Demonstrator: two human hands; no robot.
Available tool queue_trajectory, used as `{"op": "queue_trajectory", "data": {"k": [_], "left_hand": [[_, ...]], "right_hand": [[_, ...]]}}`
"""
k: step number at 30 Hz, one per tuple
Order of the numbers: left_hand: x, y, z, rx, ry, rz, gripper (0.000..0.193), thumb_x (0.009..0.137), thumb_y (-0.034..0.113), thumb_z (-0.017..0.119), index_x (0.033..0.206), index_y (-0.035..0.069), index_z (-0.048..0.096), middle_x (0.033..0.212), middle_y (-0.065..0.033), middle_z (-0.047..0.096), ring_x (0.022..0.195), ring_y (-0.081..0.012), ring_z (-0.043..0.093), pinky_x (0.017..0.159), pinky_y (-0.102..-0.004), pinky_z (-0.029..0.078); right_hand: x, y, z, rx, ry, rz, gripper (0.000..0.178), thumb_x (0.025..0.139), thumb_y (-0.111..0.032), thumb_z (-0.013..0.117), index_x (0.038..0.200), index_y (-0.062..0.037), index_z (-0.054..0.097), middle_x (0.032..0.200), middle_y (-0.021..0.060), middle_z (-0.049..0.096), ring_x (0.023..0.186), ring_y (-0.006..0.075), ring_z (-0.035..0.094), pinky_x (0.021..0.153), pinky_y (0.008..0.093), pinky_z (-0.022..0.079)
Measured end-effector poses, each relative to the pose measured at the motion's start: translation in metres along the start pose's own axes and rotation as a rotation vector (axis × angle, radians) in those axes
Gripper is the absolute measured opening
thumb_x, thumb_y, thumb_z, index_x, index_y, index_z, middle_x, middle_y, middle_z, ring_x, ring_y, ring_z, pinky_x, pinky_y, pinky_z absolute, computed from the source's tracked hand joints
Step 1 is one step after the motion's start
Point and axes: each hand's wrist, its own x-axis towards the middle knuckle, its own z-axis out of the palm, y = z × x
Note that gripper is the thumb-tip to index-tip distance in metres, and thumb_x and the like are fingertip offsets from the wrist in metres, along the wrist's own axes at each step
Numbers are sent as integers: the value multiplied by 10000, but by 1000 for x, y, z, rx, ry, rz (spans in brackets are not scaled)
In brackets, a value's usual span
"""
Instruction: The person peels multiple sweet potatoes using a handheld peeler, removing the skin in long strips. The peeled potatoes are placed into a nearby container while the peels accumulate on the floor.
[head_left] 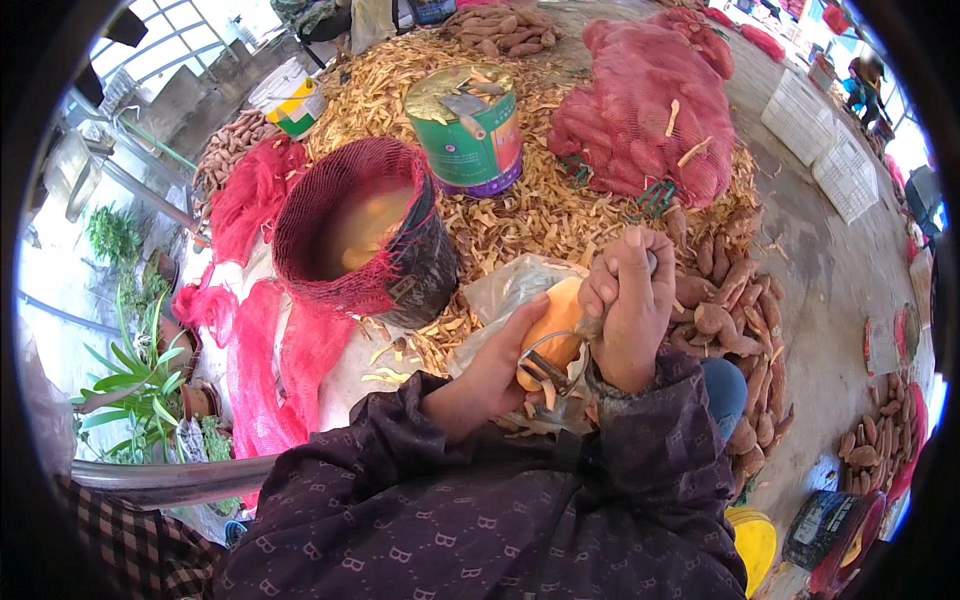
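My left hand [490, 375] is closed around the lower left side of an orange, mostly peeled sweet potato [553, 318] in front of my chest. In my right hand [632, 310] is a peeler [590, 327], its fingers wrapped round the handle. The peeler's metal frame and blade lie against the lower part of the sweet potato. Strips of peel hang by the blade. Beneath my hands is a crumpled clear plastic sheet [500, 290]. Unpeeled sweet potatoes [735, 320] are heaped just right of my right hand.
A dark bucket [425, 265] lined with red netting holds cloudy water and pale pieces. Beyond stands a green drum [465, 150] with a bladed tool on top. Peelings [520, 225] cover the ground. A full red mesh sack [650, 120] lies behind; white crates [845, 170] stand far right.
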Motion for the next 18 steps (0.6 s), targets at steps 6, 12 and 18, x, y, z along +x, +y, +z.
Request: {"op": "queue_trajectory", "data": {"k": [6, 12, 18], "left_hand": [[-3, -1, 4, -45, -92, -56, 461, 960, 496, 410, 1133, 88, 537, 823, -83, 643, 555, -186, 604, 374, -246, 409], [2, -4, 10, -15, -54, -31, 472, 966, 513, 385, 1105, 88, 533, 751, -85, 612, 492, -194, 556, 327, -243, 340], [-5, -8, 6, 81, -51, -31, 453, 964, 502, 394, 1086, 81, 510, 736, -88, 567, 476, -190, 508, 336, -248, 323]], "right_hand": [[15, 4, -19, -24, 72, 48, 173, 967, -208, 532, 903, -115, 402, 693, -10, 422, 525, 59, 401, 439, 228, 370], [28, 2, -32, -28, 111, 29, 181, 964, -203, 536, 872, -108, 413, 681, -10, 428, 511, 60, 401, 429, 236, 368], [65, -16, -87, -161, 314, -156, 189, 939, -185, 565, 843, -99, 426, 580, -4, 416, 458, 72, 401, 378, 258, 357]]}}
